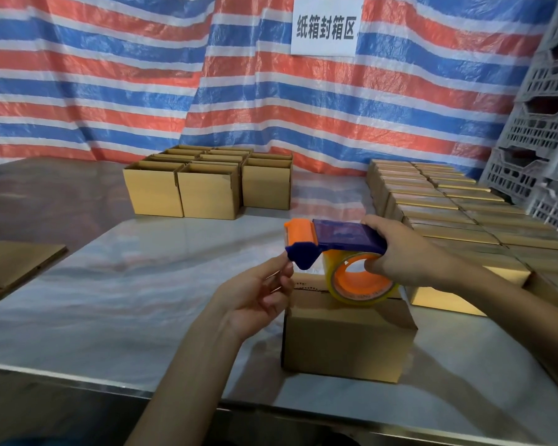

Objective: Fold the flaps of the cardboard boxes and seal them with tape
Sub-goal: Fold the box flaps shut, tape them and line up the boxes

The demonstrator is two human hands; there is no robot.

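A small cardboard box (345, 339) stands near the table's front edge with its top flaps folded down. Above it my right hand (400, 252) grips a blue and orange tape dispenser (335, 243) loaded with a clear tape roll (358, 281). The roll hovers over the box's top. My left hand (258, 294) is just left of the box, fingertips pinching at the dispenser's front end, where the tape end comes out. I cannot see the tape strip itself.
Several open boxes (207, 185) stand in a block at the back of the metal table (126, 284). Rows of closed boxes (448, 214) fill the right side. Flat cardboard (10, 268) lies at the left. Grey crates (541, 130) stack at the far right.
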